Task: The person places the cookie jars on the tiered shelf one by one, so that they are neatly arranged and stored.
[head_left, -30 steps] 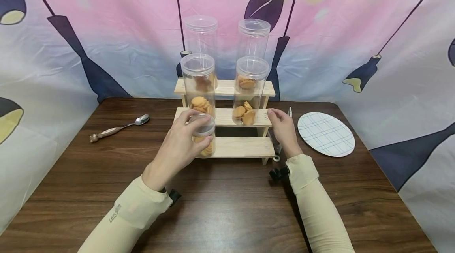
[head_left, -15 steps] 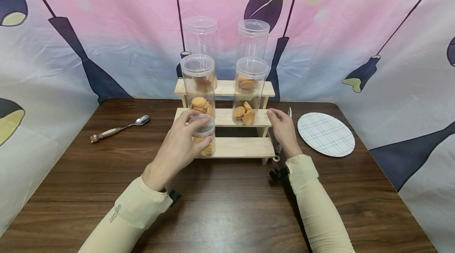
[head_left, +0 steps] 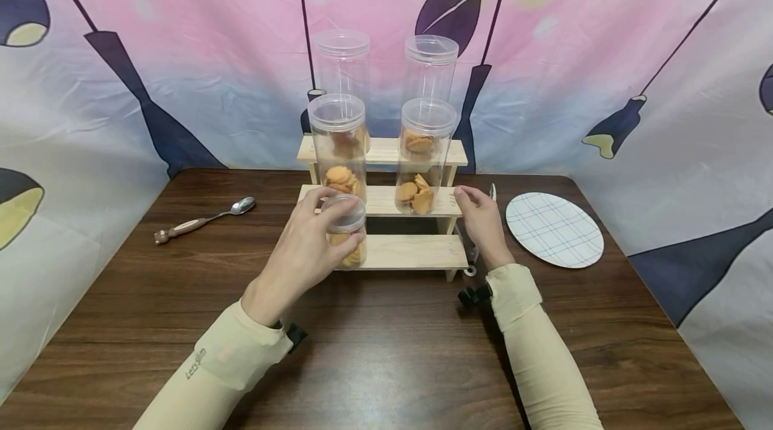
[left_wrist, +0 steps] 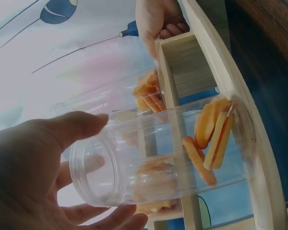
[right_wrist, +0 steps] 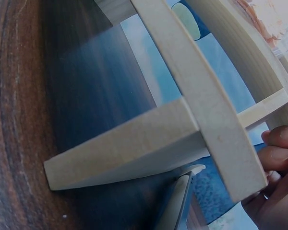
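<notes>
My left hand grips a clear lidded jar at its lid, thumb on one side and fingers round the other. The jar stands upright at the left end of the lowest shelf of a wooden tiered rack. In the left wrist view, cookies lie at the bottom of this jar. At the right end of the middle shelf, my right hand pinches the board's edge. Its fingers look curled by the wood in the right wrist view.
Two taller jars with cookies stand on the middle shelf, two more on the top one. A spoon lies left on the table. On the right is a checked oval plate; a partly hidden utensil lies beside the rack.
</notes>
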Tool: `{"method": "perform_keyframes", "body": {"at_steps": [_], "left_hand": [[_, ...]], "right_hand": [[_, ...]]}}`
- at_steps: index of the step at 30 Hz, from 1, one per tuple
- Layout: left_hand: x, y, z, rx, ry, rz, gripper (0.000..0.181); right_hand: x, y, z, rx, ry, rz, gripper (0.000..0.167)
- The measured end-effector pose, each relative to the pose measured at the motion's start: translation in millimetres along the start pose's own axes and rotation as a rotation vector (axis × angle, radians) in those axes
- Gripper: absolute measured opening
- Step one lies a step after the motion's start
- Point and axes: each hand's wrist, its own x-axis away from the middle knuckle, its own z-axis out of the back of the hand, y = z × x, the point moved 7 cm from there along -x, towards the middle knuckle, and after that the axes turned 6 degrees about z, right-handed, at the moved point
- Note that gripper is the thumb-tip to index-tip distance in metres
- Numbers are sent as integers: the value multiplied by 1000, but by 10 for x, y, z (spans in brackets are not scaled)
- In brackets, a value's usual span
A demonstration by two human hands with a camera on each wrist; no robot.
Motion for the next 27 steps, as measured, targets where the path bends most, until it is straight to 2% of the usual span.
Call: {"method": "perform_keyframes", "body": {"at_steps": [6,18,27], "left_hand": [[27,-41,-7,10,-14,27,60],[81,-101,21,22,-2,30,75],[178,-246,11,0,-29,62,82]], "right_hand": [[7,4,4,16,-10,-17,62],[-10,-7,11,12,-7,-3,62],[33,97,85,59,-30,-42,65]]}}
